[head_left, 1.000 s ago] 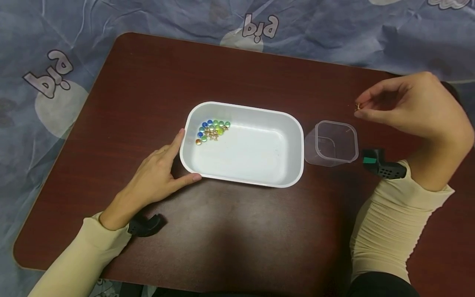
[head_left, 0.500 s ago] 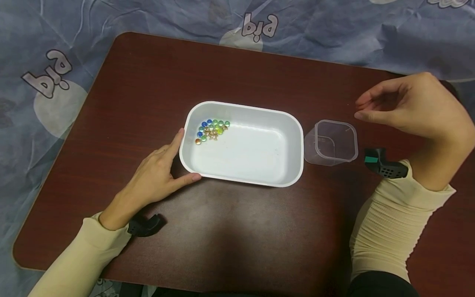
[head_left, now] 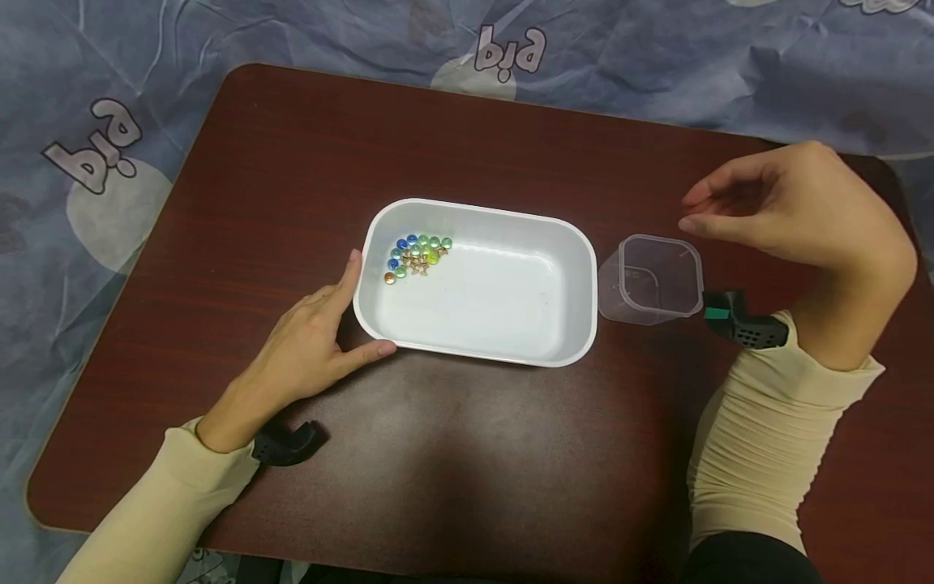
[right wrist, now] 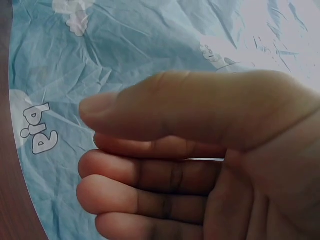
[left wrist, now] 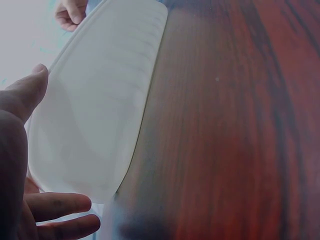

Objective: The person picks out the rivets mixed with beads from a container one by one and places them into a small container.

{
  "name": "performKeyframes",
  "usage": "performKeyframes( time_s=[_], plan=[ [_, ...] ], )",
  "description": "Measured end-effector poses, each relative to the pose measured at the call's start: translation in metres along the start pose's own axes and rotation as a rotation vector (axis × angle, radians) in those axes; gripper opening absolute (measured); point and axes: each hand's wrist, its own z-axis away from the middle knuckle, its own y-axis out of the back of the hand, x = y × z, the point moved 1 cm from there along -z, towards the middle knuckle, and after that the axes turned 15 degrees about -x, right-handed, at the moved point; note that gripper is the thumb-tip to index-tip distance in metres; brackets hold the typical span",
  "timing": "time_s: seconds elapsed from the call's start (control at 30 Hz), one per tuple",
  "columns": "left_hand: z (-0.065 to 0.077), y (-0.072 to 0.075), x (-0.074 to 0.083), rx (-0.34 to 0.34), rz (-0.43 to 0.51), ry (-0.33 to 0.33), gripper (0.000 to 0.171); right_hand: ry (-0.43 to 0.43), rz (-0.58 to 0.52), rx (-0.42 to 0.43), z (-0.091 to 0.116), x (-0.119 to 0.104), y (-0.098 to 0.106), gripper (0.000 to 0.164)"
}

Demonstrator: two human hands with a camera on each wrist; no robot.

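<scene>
My left hand (head_left: 302, 345) rests at the left end of a white tray (head_left: 481, 349), index finger along its side and thumb on the near rim. In the left wrist view the tray's outer wall (left wrist: 100, 100) stands between thumb and fingers. Inside the tray's left end lie several blue, green and orange glass beads (head_left: 412, 241) and small gold star-like pieces (head_left: 417, 264). My right hand (head_left: 810, 207) hovers behind and right of a clear plastic box (head_left: 649, 312), fingers loosely curled, thumb and fingertips apart. Nothing shows between its fingers (right wrist: 115, 195).
The clear box stands upright close to the tray's right end, its top uncovered. All of it is on a dark red-brown wooden table (head_left: 467, 454) with rounded corners. A blue printed cloth (head_left: 314, 32) lies beyond the table's far and left edges.
The small gold piece seen between my right fingertips a second ago no longer shows there. That hand has then shifted slightly left. My left hand and the tray stay put.
</scene>
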Motion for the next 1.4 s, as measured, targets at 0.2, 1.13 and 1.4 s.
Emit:
performKeyframes(
  time_s=[0.2, 1.13, 1.4],
  plan=[
    [-0.001, -0.001, -0.001, 0.006, -0.003, -0.006, 0.105, -0.006, 0.014, 0.002, -0.002, -0.003, -0.001, 0.014],
    [-0.001, 0.001, 0.002, 0.009, 0.01, 0.002, 0.103, 0.166, 0.049, -0.024, -0.027, -0.033, -0.011, 0.014],
    [-0.001, 0.001, 0.001, 0.013, 0.01, 0.0, 0.103, 0.201, 0.059, -0.036, -0.035, -0.042, -0.014, 0.013]
  ],
)
